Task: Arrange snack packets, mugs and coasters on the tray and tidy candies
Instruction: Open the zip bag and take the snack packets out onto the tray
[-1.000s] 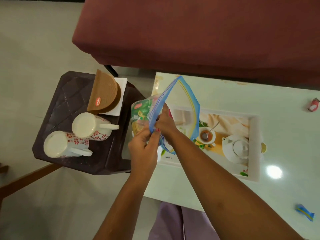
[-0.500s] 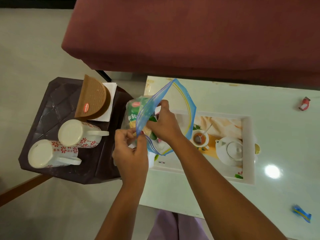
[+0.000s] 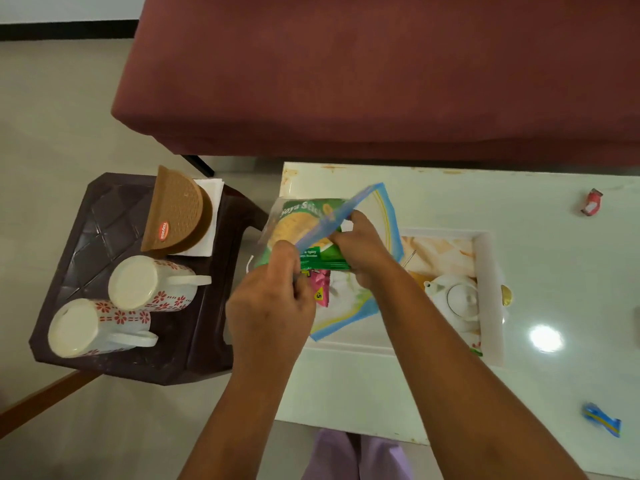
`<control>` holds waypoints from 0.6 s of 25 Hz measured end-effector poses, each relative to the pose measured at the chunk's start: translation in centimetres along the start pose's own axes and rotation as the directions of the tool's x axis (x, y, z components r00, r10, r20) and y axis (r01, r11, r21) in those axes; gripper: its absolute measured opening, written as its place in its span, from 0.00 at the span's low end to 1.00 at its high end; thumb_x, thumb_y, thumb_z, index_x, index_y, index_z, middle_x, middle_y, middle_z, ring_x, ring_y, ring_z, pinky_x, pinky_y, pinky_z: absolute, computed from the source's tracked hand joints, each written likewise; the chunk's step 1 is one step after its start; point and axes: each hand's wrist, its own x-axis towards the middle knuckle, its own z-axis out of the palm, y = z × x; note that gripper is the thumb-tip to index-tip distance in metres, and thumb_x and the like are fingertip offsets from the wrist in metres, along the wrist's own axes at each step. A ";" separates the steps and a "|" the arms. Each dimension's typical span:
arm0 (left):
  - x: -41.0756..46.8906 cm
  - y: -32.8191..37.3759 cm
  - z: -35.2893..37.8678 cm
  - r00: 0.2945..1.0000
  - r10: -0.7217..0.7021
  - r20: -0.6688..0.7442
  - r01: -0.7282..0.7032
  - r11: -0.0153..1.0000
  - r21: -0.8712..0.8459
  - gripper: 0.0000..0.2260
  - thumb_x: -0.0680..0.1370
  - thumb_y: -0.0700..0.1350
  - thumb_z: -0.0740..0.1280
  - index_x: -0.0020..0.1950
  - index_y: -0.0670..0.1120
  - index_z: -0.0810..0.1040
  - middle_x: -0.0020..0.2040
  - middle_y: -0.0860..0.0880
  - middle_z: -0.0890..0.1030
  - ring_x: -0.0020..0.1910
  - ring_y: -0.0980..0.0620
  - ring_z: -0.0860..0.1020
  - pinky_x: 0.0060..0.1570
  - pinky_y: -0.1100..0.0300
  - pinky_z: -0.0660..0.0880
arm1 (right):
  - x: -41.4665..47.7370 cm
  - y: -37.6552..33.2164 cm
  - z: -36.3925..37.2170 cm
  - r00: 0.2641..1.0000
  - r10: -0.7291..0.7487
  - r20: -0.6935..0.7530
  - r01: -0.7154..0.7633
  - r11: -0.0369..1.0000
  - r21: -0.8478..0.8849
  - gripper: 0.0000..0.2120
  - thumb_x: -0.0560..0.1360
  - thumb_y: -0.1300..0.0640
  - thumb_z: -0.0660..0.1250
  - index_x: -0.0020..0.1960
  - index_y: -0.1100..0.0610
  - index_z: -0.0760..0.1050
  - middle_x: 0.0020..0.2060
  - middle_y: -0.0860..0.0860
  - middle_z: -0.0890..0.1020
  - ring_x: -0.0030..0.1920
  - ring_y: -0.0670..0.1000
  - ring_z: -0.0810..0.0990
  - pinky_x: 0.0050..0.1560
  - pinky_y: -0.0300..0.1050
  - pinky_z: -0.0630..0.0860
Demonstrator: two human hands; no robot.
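1. Maroon sofa (image 3: 381, 81) runs along the far side and plays no part here.
2. White table (image 3: 554, 265) is on the right, dark stool (image 3: 114, 216) on the left. Tray (image 3: 489, 271) sits on the table, and what shows of its floor is bare.
3. Zip bag (image 3: 349, 317) is held over the tray's left end, mouth open and facing left.
4. Left hand (image 3: 273, 313): fingers curled, pinching the bag's blue mouth edge. Right hand (image 3: 367, 251): fingers and thumb clamped round the near end of the green packet (image 3: 301, 223), which is roughly half out of the bag.
5. Step in hand, as I read it: extract the packet. Keep the left pinch fixed as an anchor and pull straight along the mouth line so the corners don't snag the zip. Then lay the packet flat on the tray's left part.
6. Two mugs (image 3: 152, 285) lie on their sides on the stool, with the coasters (image 3: 176, 213) standing just beyond them. Nothing is on the tray yet.
7. Pink packet (image 3: 320, 284) is inside the bag, probably next out.
8. Red candy (image 3: 592, 202) is far right on the table and blue candy (image 3: 602, 419) near right, well apart.
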 end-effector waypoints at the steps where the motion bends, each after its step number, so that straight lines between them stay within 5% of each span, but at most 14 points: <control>1: 0.1 -0.5 -0.2 1.000 -0.004 -0.004 0.004 0.999 0.054 0.08 0.78 0.45 0.62 0.44 0.40 0.73 0.30 0.45 0.78 0.27 0.54 0.72 0.28 0.69 0.63 | 0.0 -0.2 -0.8 0.996 0.059 0.074 -0.061 0.998 0.025 0.14 0.77 0.62 0.64 0.62 0.55 0.69 0.50 0.56 0.79 0.41 0.54 0.79 0.41 0.48 0.79; 4: 0.1 -2.2 -0.3 0.999 -0.042 0.003 0.042 0.997 0.064 0.09 0.77 0.43 0.60 0.43 0.40 0.76 0.31 0.45 0.78 0.28 0.52 0.72 0.29 0.65 0.62 | -0.9 -1.1 -2.6 0.953 0.073 0.293 -0.038 0.992 -0.123 0.15 0.77 0.64 0.64 0.63 0.56 0.72 0.52 0.61 0.81 0.43 0.58 0.81 0.51 0.56 0.80; 7: 0.2 -2.8 -0.3 0.996 -0.073 0.055 0.073 0.997 0.002 0.14 0.77 0.44 0.56 0.48 0.41 0.80 0.39 0.43 0.80 0.33 0.48 0.77 0.31 0.65 0.66 | -2.2 -2.1 -3.9 0.911 -0.029 0.412 0.155 0.949 -0.276 0.17 0.77 0.65 0.63 0.64 0.54 0.71 0.47 0.63 0.83 0.40 0.59 0.82 0.47 0.53 0.81; 11: 0.3 -3.0 0.3 0.977 -0.203 0.064 0.208 0.976 -0.070 0.13 0.78 0.43 0.59 0.53 0.40 0.81 0.52 0.38 0.74 0.40 0.51 0.73 0.35 0.61 0.73 | -3.6 -2.1 -6.2 0.901 -0.142 0.411 0.229 0.958 -0.171 0.19 0.77 0.64 0.63 0.66 0.51 0.70 0.40 0.55 0.86 0.35 0.52 0.84 0.34 0.42 0.80; 15: 0.9 -3.4 1.3 0.921 -0.308 0.240 0.345 0.929 -0.134 0.14 0.78 0.37 0.61 0.61 0.43 0.77 0.69 0.42 0.67 0.55 0.54 0.72 0.50 0.56 0.76 | -4.4 -0.2 -8.7 0.869 -0.111 0.482 0.129 0.992 -0.004 0.20 0.75 0.63 0.65 0.63 0.47 0.74 0.43 0.55 0.86 0.38 0.53 0.85 0.37 0.44 0.82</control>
